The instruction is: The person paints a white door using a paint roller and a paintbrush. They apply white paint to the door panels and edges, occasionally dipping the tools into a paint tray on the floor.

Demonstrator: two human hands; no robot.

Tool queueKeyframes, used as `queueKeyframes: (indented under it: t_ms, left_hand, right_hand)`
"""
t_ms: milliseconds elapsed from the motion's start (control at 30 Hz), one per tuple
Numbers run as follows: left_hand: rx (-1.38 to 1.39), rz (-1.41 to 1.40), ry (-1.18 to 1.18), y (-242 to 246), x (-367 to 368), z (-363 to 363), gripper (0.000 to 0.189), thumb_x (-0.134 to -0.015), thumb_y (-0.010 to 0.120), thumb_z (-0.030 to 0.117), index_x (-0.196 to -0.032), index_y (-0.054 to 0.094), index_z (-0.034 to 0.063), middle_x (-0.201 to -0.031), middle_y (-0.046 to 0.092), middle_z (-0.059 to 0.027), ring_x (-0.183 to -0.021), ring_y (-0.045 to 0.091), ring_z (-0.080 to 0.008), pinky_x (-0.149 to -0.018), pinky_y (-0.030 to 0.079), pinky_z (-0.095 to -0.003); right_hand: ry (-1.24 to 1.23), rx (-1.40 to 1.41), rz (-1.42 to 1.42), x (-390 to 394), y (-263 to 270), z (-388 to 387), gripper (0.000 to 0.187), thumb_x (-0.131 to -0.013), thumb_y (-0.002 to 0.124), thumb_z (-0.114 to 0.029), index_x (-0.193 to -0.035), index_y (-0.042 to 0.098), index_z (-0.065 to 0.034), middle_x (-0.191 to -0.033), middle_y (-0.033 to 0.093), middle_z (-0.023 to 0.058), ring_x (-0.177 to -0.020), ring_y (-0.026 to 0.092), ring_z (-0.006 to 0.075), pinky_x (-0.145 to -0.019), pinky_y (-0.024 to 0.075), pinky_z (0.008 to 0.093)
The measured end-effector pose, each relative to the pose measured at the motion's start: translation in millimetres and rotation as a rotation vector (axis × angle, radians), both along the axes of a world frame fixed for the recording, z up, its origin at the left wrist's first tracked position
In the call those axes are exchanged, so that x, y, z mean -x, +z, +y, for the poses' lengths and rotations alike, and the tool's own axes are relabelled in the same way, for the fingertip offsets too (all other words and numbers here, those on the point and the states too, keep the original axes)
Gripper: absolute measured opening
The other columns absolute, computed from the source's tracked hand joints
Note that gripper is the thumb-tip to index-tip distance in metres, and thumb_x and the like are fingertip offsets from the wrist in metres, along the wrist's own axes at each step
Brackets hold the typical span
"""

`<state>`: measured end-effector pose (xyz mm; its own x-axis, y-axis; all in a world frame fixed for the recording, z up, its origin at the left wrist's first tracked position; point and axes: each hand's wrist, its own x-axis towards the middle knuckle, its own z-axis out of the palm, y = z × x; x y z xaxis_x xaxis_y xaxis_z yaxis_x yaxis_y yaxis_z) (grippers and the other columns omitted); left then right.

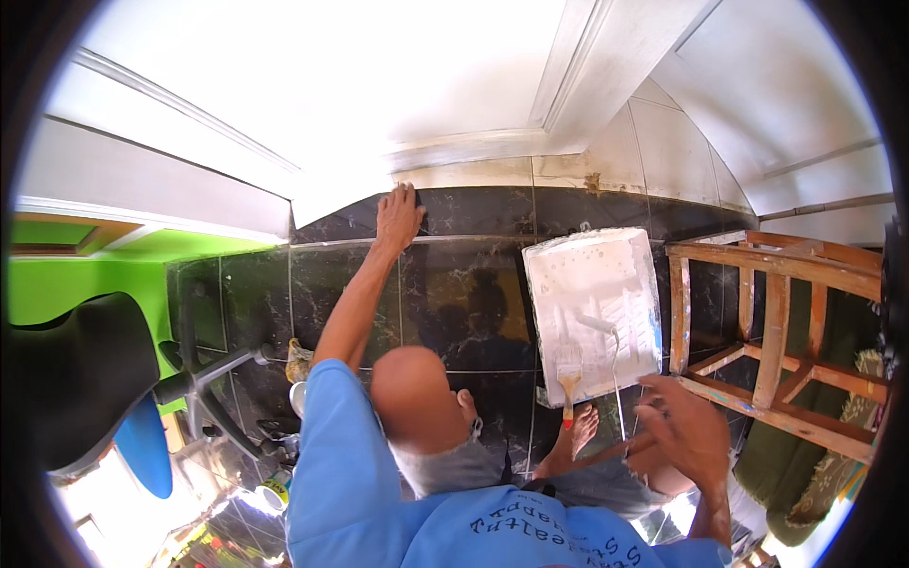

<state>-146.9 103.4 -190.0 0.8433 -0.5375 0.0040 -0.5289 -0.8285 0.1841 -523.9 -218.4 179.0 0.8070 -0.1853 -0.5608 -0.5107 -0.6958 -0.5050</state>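
Note:
My left hand (401,216) lies with its fingertips at the lower edge of the white panelled door (454,92), over the dark floor tiles. It holds nothing that I can see. Before my right knee, my right hand (671,419) is raised near the corner of the white-coated paint tray (589,263); its fingers are bent and blurred, and whether they hold anything is unclear. A paint roller (600,325) rests in the tray with its thin metal handle rod reaching towards that hand. Beside the roller, a paintbrush (569,380) lies bristles inward, its red-tipped handle over the tray's rim.
A paint-spotted wooden frame (774,284) stands right of the tray. At the left are a black office chair (85,376) with a wheeled base and a green wall (92,284). A small bag (298,358) and a white container (297,399) sit beside my left arm.

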Motion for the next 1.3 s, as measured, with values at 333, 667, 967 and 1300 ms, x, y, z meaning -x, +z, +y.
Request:
queueKeyframes:
  t_ms: [333, 667, 967, 1300]
  left_hand:
    - [0.074, -0.341, 0.156, -52.1, -17.7, -12.4, 0.06, -0.096, 0.058, 0.037, -0.14, 0.049, -0.0028, -0.136, 0.049, -0.0175, -0.13, 0.044, -0.0346, -0.11, 0.033, -0.0482]
    - [0.161, -0.365, -0.05, -42.0, 16.1, -32.3, 0.053, -0.094, 0.058, 0.034, -0.133, 0.053, -0.0006, -0.128, 0.054, -0.0171, -0.122, 0.049, -0.0341, -0.11, 0.033, -0.0483]
    - [0.271, -0.299, -0.215, -36.1, 36.3, -125.6, 0.05, -0.094, 0.059, 0.03, -0.132, 0.058, -0.0013, -0.13, 0.054, -0.0166, -0.125, 0.049, -0.0334, -0.108, 0.035, -0.0477]
    - [0.291, -0.263, -0.247, -41.6, 38.2, -177.1, 0.044, -0.095, 0.057, 0.024, -0.132, 0.06, 0.0006, -0.127, 0.054, -0.0144, -0.123, 0.05, -0.0321, -0.105, 0.037, -0.0464]
  right_hand:
    - [0.409, 0.297, 0.052, 43.4, -36.9, 8.9, 0.042, -0.088, 0.07, -0.019, -0.127, 0.059, -0.0081, -0.096, 0.065, 0.014, -0.083, 0.067, 0.0363, -0.068, 0.0535, 0.0462]
    - [0.076, 0.361, -0.11, 66.4, -7.3, 18.0, 0.05, -0.082, 0.073, -0.013, -0.13, 0.06, -0.0076, -0.096, 0.068, 0.012, -0.082, 0.068, 0.0331, -0.07, 0.0533, 0.0416]
    - [0.127, 0.382, -0.128, 87.7, -2.5, 10.8, 0.056, -0.075, 0.079, -0.016, -0.128, 0.063, -0.0081, -0.093, 0.068, 0.009, -0.081, 0.067, 0.0296, -0.072, 0.0491, 0.0405]
    - [0.117, 0.423, -0.032, 96.2, -3.1, -4.8, 0.048, -0.087, 0.073, -0.026, -0.133, 0.064, -0.0151, -0.113, 0.071, 0.0156, -0.093, 0.07, 0.0345, -0.079, 0.0557, 0.0424]
